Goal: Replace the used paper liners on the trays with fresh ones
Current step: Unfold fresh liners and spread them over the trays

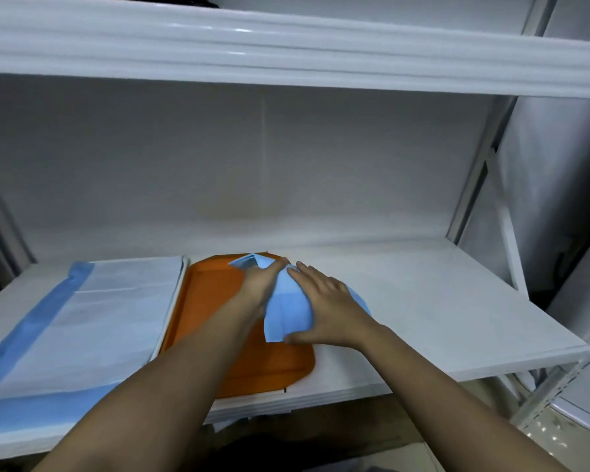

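Although nothing in the frame carries readable writing, brand or label, the colours set the things apart plainly. At the lower left of the frame, a stack of paper sheets (92, 321) lies flat on the white shelf (440, 315), pale blue-white with a deeper blue band along its left and near edges. Just to its right, touching or nearly touching its edge, sits an orange tray (212, 301) with rounded corners, its near end reaching the front lip of the shelf. A small dark mark shows at the shelf's front edge below the tray.

Toward the centre, the left hand (261, 284) reaches across the tray, fingers curled round the far upper part of a blue paper liner (286, 311), which is bunched and lifted off the tray's far right part. The right hand (324, 308) lies over the liner's right side, fingers spread and fairly straight, thumb tucked under the lower edge so the paper is pinched between thumb and palm. Both forearms are bare and enter from the bottom of the frame.

To the right of the tray the shelf is plain white and glossy. Behind it runs a grey-white back panel (252, 158) with a faint vertical seam. Across the top of the frame spans the thick white front of an upper shelf (286, 46). At the right, a slanted white metal upright (481, 158) holds the unit, and perforated metal shelving (552, 400) shows at the lower right.
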`<action>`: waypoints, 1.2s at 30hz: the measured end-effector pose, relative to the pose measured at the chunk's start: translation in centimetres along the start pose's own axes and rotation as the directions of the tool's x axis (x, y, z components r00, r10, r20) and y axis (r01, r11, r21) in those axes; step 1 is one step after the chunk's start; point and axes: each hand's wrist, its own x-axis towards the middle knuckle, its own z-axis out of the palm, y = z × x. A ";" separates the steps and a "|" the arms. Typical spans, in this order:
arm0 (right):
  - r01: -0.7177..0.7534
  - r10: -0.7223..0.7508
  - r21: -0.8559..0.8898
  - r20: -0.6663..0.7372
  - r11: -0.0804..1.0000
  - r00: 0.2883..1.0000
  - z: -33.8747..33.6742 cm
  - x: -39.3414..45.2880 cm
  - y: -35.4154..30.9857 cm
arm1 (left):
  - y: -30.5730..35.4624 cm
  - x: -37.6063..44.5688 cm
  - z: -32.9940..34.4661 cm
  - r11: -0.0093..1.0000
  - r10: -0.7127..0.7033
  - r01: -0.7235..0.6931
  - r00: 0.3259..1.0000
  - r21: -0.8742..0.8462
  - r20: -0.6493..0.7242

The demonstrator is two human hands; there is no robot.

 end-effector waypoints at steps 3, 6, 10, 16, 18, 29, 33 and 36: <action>0.036 -0.038 -0.058 -0.035 0.998 0.999 0.5 0.0 1.2 | -0.3 1.0 0.7 0.998 -0.041 0.042 0.998 -0.047 0.039; 0.040 -0.047 -0.065 -0.101 0.997 0.994 0.9 -0.4 3.1 | -0.8 2.0 2.0 0.995 -0.064 0.071 0.993 -0.070 0.103; 0.041 -0.068 -0.105 -0.268 0.994 0.961 1.2 -1.5 6.0 | -2.0 3.4 4.9 0.998 -0.026 0.022 0.998 0.058 0.066; 0.063 -0.131 -0.197 -0.355 0.978 0.926 2.3 -4.0 9.3 | -4.2 4.3 8.6 0.998 -0.058 0.057 0.977 0.011 0.204; 0.041 -0.127 -0.226 -0.384 0.973 0.915 3.0 -4.8 11.0 | -5.6 4.8 9.6 0.998 -0.056 0.061 0.960 -0.011 0.275; -0.413 0.442 0.225 -0.097 0.883 0.892 5.1 -4.3 14.7 | -10.7 6.0 8.7 0.924 -0.383 0.377 0.904 0.069 0.190; -0.483 0.533 0.371 -0.041 0.793 0.845 3.4 -1.6 15.3 | -10.7 6.9 7.9 0.910 -0.268 0.224 0.960 0.349 0.082; -0.385 0.402 0.128 -0.160 0.914 0.902 2.0 0.7 15.4 | -10.0 6.6 7.8 0.634 -0.021 -0.054 0.996 0.772 0.087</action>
